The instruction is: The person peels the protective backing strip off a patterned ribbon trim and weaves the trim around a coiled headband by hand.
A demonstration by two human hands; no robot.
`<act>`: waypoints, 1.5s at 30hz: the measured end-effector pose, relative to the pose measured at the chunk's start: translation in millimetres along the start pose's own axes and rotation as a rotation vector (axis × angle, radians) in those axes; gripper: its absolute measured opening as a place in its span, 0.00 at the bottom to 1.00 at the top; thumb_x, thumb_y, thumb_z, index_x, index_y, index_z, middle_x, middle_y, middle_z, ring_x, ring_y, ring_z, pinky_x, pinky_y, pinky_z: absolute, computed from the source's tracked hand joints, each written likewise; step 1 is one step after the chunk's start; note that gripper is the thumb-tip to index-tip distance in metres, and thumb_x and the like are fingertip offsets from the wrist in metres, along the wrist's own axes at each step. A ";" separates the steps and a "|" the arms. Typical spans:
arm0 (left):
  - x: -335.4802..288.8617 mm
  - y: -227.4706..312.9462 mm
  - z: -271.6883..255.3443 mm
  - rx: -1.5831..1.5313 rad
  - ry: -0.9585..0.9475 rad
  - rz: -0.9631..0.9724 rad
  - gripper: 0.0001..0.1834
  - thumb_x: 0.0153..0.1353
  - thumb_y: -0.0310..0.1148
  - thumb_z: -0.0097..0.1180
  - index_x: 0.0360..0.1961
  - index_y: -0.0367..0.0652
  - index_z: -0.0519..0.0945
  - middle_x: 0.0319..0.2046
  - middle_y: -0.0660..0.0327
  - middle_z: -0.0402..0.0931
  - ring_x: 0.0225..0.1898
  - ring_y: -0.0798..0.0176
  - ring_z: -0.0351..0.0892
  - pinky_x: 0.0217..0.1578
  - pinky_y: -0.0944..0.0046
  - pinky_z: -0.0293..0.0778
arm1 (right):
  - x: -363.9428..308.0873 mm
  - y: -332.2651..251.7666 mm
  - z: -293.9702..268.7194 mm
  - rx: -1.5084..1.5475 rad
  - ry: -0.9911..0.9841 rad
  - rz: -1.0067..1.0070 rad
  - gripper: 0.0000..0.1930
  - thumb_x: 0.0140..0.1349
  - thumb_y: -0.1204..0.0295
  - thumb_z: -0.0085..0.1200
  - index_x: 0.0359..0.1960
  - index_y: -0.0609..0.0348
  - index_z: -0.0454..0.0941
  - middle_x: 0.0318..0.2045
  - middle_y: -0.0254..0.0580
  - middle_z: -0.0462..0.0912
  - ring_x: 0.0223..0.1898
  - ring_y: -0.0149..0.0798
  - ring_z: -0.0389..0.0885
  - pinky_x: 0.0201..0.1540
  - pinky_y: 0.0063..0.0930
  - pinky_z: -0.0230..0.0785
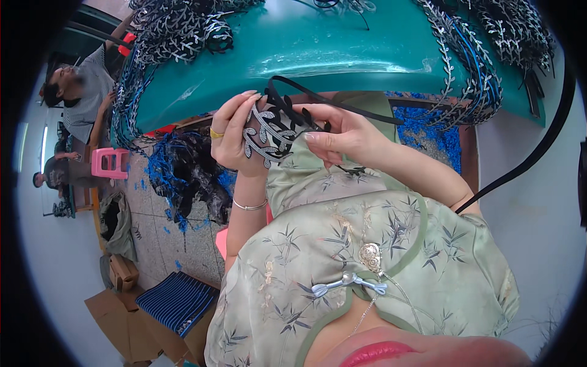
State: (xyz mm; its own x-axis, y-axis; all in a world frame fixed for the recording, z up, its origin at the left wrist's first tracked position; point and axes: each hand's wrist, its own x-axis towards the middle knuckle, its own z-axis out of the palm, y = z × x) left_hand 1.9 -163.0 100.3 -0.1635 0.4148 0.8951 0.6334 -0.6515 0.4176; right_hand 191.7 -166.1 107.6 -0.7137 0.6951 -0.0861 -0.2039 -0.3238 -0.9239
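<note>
Close in at eleven o'clock, left hand (231, 134) pinches the glittery leaf strip (264, 117), right hand (345, 133) nips its right side; handling looks unfinished. Beyond, worktop (293, 46) bunches (174, 33) sit at eleven and two, done or waiting unclear.

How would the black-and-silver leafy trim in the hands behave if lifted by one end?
The trim is probably floppy: similar strands droop over the green table's edge. It looks light, being thin with open gaps. Its branching leaf shapes may snag if dragged.
</note>
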 end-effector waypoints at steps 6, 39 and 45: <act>4.2 -7.5 -1.8 0.030 0.006 0.083 0.13 0.43 0.13 0.62 0.34 0.29 0.83 0.35 0.52 0.80 0.35 0.59 0.82 0.36 0.66 0.82 | 7.8 -0.3 1.1 0.092 -0.036 -0.007 0.25 0.69 0.69 0.49 0.65 0.61 0.59 0.20 0.31 0.71 0.17 0.22 0.64 0.24 0.22 0.66; 6.8 -2.8 -9.8 0.017 -0.134 0.226 0.10 0.50 0.17 0.60 0.36 0.26 0.82 0.37 0.49 0.78 0.37 0.53 0.83 0.40 0.62 0.81 | 9.6 3.8 -2.3 0.162 0.010 -0.081 0.20 0.68 0.64 0.51 0.57 0.59 0.71 0.17 0.27 0.70 0.16 0.19 0.63 0.21 0.17 0.62; 11.1 19.0 7.2 -0.488 -0.070 -0.431 0.34 0.58 0.29 0.61 0.64 0.32 0.61 0.55 0.44 0.68 0.46 0.51 0.79 0.43 0.61 0.80 | 14.3 3.2 -0.9 0.132 0.051 -0.201 0.19 0.67 0.66 0.51 0.57 0.58 0.72 0.18 0.28 0.71 0.17 0.19 0.65 0.21 0.16 0.61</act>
State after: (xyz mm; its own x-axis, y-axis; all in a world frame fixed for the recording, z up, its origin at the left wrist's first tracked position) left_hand 17.6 -166.3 117.1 -0.2658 0.7329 0.6262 0.1038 -0.6240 0.7745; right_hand 181.5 -156.6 103.0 -0.6159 0.7844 0.0726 -0.4266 -0.2546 -0.8679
